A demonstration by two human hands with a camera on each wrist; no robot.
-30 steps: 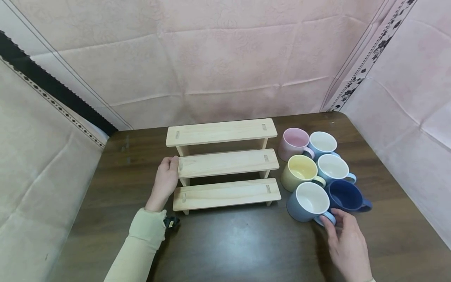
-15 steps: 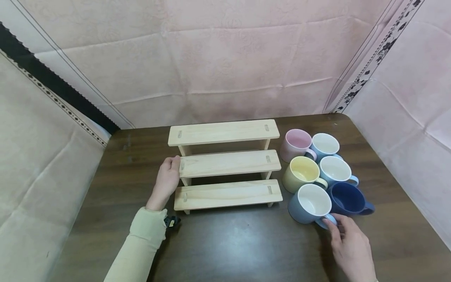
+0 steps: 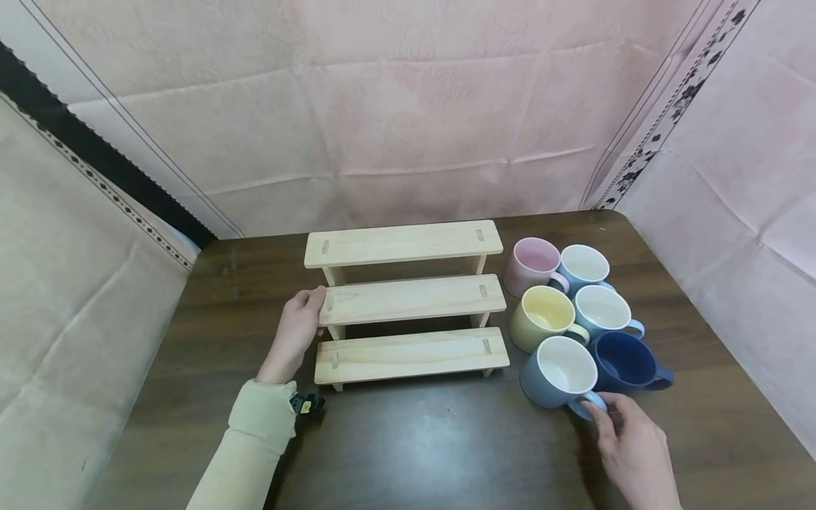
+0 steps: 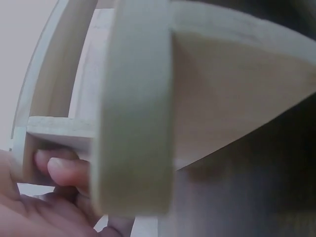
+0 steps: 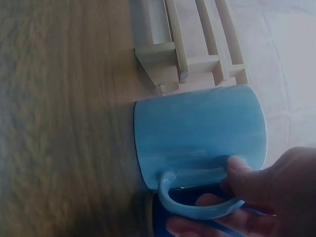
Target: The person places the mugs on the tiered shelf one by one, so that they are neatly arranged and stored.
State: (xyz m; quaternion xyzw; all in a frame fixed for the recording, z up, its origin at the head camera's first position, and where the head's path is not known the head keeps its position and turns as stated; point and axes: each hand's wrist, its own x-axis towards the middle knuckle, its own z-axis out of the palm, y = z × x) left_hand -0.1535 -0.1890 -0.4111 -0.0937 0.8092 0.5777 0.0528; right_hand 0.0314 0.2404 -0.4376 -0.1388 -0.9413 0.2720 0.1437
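The left hand (image 3: 295,327) grips the wooden rack (image 3: 411,301) and the right hand (image 3: 636,448) pinches the handle (image 5: 190,211) of the front light-blue mug (image 3: 545,381) on the table (image 3: 408,446) beside it, best kept level, clear of the navy mug (image 3: 626,360).

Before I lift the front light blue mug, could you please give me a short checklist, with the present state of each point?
1. Right hand grips the handle: ok, fingers and thumb are around it.
2. Front light blue mug is upright: ok, its mouth faces up.
3. Left hand holds the wooden rack: ok, at the left end of the middle shelf.
4. Ample gap to the dark blue mug: not ok, it stands close beside.
5. No contact with the yellow mug behind: cannot tell.
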